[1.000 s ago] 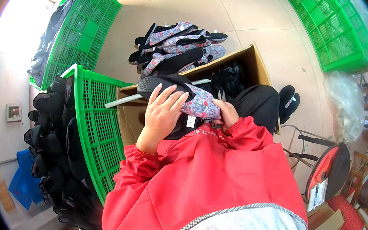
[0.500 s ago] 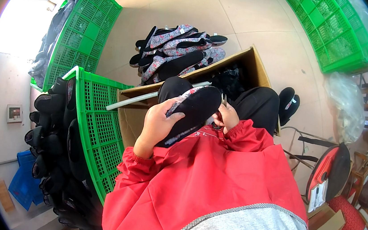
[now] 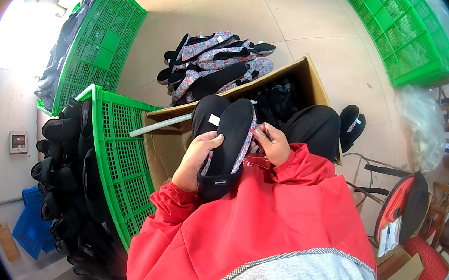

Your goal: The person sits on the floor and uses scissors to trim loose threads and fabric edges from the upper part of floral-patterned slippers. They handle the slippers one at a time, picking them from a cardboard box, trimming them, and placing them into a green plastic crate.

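Over my lap is a slipper, black with a grey and red floral side. It stands lengthwise, and a black band with a small label crosses its near end. My left hand is closed around its left side, thumb on the black face. A small white tag sticks out above that thumb. My right hand is closed in a pinch against the slipper's right edge. What those fingers hold is hidden.
Before my knees stands an open cardboard box with black material inside, and a pale rod across it. Beyond lies a pile of floral slippers. Green crates flank my left, with black slippers beside them. Another pair lies right.
The slipper has turned from slanting to nearly upright, its labelled band and white tag now showing. A metal tip seen at my right fingers is out of sight; that hand has moved to the slipper's edge.
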`<action>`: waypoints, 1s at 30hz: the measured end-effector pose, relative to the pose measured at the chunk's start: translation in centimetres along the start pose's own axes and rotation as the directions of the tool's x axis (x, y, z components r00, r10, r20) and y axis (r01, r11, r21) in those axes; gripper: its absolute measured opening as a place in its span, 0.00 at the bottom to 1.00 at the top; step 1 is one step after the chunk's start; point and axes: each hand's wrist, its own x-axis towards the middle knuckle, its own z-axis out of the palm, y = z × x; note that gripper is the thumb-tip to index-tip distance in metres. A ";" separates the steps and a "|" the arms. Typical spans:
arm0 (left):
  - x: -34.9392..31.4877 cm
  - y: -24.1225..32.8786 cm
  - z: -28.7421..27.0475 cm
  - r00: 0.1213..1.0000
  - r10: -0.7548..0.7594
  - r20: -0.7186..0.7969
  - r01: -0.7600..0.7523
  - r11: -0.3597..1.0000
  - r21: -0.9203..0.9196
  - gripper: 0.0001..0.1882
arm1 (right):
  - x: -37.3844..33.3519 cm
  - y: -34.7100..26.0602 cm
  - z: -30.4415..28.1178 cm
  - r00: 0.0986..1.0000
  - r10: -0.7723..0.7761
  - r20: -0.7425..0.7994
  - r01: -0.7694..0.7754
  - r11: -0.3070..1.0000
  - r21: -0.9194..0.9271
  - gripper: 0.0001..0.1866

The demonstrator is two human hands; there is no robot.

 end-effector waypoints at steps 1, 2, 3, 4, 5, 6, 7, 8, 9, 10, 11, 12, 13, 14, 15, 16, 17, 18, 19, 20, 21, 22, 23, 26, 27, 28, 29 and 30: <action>0.3 -0.3 -0.6 1.000 -0.010 0.016 0.011 1.000 -0.016 0.17 | -0.2 0.0 0.0 0.999 0.031 -0.023 -0.029 0.997 0.075 0.11; 0.3 -0.4 -0.8 0.999 -0.019 0.029 0.020 0.999 -0.032 0.17 | -0.3 -0.1 -0.1 0.997 0.063 -0.039 -0.057 0.987 0.153 0.10; 0.2 -0.4 -1.0 0.999 -0.019 0.032 0.020 0.999 -0.041 0.17 | -0.4 -0.7 -0.2 0.989 0.127 -0.076 -0.110 0.974 0.199 0.11; 0.2 -0.4 -1.1 0.999 -0.019 0.034 0.021 0.999 -0.050 0.17 | -0.4 -0.3 -0.5 0.984 0.148 -0.102 -0.121 0.966 0.228 0.11; 0.2 -0.3 -1.1 0.999 -0.020 0.041 0.023 0.998 -0.056 0.17 | -0.3 -0.1 -0.8 0.977 0.166 -0.132 -0.129 0.958 0.257 0.11; 0.2 -0.2 -1.0 0.999 -0.018 0.037 0.020 0.998 -0.057 0.17 | -0.2 0.1 -1.1 0.969 0.186 -0.160 -0.135 0.949 0.285 0.12; 0.1 -0.2 -0.8 0.999 -0.015 0.033 0.017 0.998 -0.058 0.17 | 0.0 0.6 -0.9 0.967 0.128 -0.221 -0.054 0.949 0.311 0.12; 0.1 -0.2 -0.8 1.000 -0.011 0.028 0.013 0.998 -0.061 0.17 | 0.0 0.8 -1.0 0.957 0.160 -0.244 -0.084 0.951 0.297 0.12; 0.0 -0.2 -0.7 1.000 -0.009 0.023 0.011 0.998 -0.065 0.17 | 0.0 1.1 -1.3 0.945 0.192 -0.266 -0.114 0.952 0.282 0.12; 0.0 -0.1 -0.6 1.000 -0.007 0.018 0.008 0.998 -0.070 0.17 | 0.0 1.4 -1.4 0.931 0.223 -0.288 -0.145 0.952 0.269 0.12; -0.1 -0.1 -0.6 1.000 -0.003 0.012 0.004 0.997 -0.075 0.17 | -0.1 1.7 -1.3 0.889 0.302 -0.345 -0.200 0.932 0.302 0.13; -0.1 -0.1 -0.5 0.999 0.038 -0.020 -0.039 0.997 -0.065 0.16 | 0.0 1.9 -1.3 0.902 0.297 -0.312 -0.217 0.939 0.267 0.12; -0.1 -0.2 -0.4 0.995 0.079 -0.053 -0.082 0.995 -0.053 0.15 | 0.0 2.1 -1.5 0.914 0.294 -0.278 -0.233 0.944 0.232 0.12; -0.1 -0.3 -0.4 0.989 0.122 -0.085 -0.126 0.991 -0.041 0.14 | 0.1 2.1 -1.6 0.926 0.291 -0.242 -0.247 0.949 0.195 0.12; -0.3 -0.4 -0.3 0.955 0.261 -0.144 -0.251 0.964 0.083 0.15 | 0.2 2.0 -2.0 0.921 0.347 -0.176 -0.329 0.936 0.124 0.13; -0.4 -0.5 -0.2 0.898 0.399 -0.185 -0.360 0.908 0.212 0.16 | 0.2 2.0 -2.0 0.921 0.343 -0.186 -0.313 0.934 0.171 0.14; -0.8 -0.5 -0.2 0.817 0.535 -0.214 -0.451 0.824 0.343 0.18 | 0.5 0.1 -0.9 0.922 0.339 -0.187 -0.298 0.930 0.217 0.16; -1.0 -0.2 0.2 0.724 0.656 -0.212 -0.514 0.719 0.468 0.19 | 0.8 -1.0 -0.4 0.920 0.335 -0.202 -0.279 0.924 0.261 0.18; -1.8 0.5 0.2 0.633 0.764 -0.127 -0.376 0.447 0.812 0.20 | 0.8 -1.1 -1.4 0.918 0.382 -0.109 -0.326 0.881 0.343 0.20; -1.8 0.6 1.2 0.364 0.931 0.017 -0.429 0.151 0.891 0.19 | 0.8 -1.8 -2.0 0.918 0.392 -0.055 -0.355 0.877 0.325 0.21; -2.5 1.1 1.4 0.281 0.946 0.161 -0.368 -0.049 0.929 0.20 | 0.9 -2.5 -2.3 0.921 0.390 -0.006 -0.364 0.865 0.346 0.24; -3.0 1.7 1.8 0.212 0.927 0.310 -0.287 -0.244 0.926 0.21 | 1.1 -3.2 -2.5 0.921 0.386 0.040 -0.373 0.852 0.366 0.27; -3.5 2.3 2.7 0.153 0.886 0.438 -0.212 -0.403 0.890 0.21 | 1.2 -4.1 -2.2 0.919 0.392 0.031 -0.375 0.849 0.374 0.33; -3.6 2.2 3.8 0.119 0.783 0.610 -0.082 -0.605 0.792 0.16 | 1.9 -5.8 -2.3 0.930 0.291 0.226 -0.364 0.821 0.440 0.32; -3.1 1.6 3.4 0.112 0.779 0.617 -0.062 -0.614 0.787 0.16 | 1.9 -5.9 -2.1 0.921 0.351 0.168 -0.389 0.825 0.410 0.30; -2.8 1.3 3.3 0.126 0.774 0.621 -0.069 -0.617 0.784 0.16 | 1.8 -6.1 -1.9 0.908 0.406 0.106 -0.415 0.826 0.382 0.28; -2.6 1.0 3.4 0.130 0.762 0.635 -0.095 -0.628 0.773 0.15 | 1.7 -6.4 -1.7 0.888 0.458 0.038 -0.440 0.825 0.355 0.26; -2.3 0.8 3.4 0.134 0.749 0.649 -0.120 -0.638 0.761 0.15 | 1.8 -6.2 -2.0 0.894 0.448 0.001 -0.421 0.839 0.346 0.24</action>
